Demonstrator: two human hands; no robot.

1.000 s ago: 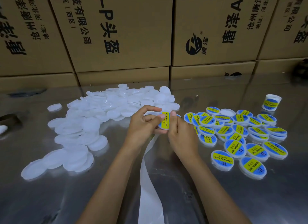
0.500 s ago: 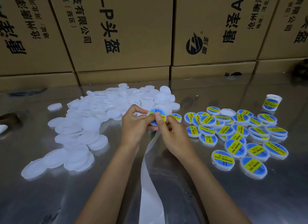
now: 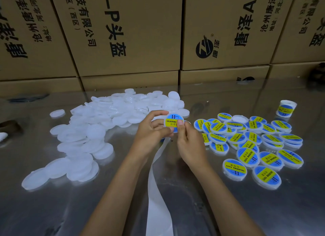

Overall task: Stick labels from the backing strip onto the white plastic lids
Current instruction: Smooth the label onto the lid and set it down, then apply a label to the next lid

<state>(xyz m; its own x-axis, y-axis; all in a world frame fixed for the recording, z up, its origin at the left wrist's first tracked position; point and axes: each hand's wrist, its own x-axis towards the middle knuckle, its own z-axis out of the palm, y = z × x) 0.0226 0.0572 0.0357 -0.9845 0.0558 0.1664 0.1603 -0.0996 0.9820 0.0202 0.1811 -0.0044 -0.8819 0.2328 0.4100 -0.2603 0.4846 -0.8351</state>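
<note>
White round plastic lid [image 3: 173,120] with a blue-and-yellow "SOLDERING" label [image 3: 171,122] on its face is held up above the shiny metal counter [image 3: 175,183], face toward the camera. Left hand [image 3: 151,132] grips the lid from the left, thumb over the top edge, fingers curled behind and under. Right hand [image 3: 190,144] sits just right of the lid, thumb tip pressing on the label's right part, other fingers curled and tucked below. Both forearms reach up from the bottom edge and converge at the lid. White paper backing strip [image 3: 158,191] hangs down from under the hands, running between the forearms to the bottom edge. Left of the held lid: big loose pile of plain white round lids [image 3: 98,126]. Right of it: cluster of labelled lids [image 3: 251,144] flat on the counter. Behind the lid, brown cardboard boxes [image 3: 123,33] with black print line the counter's back edge.
</note>
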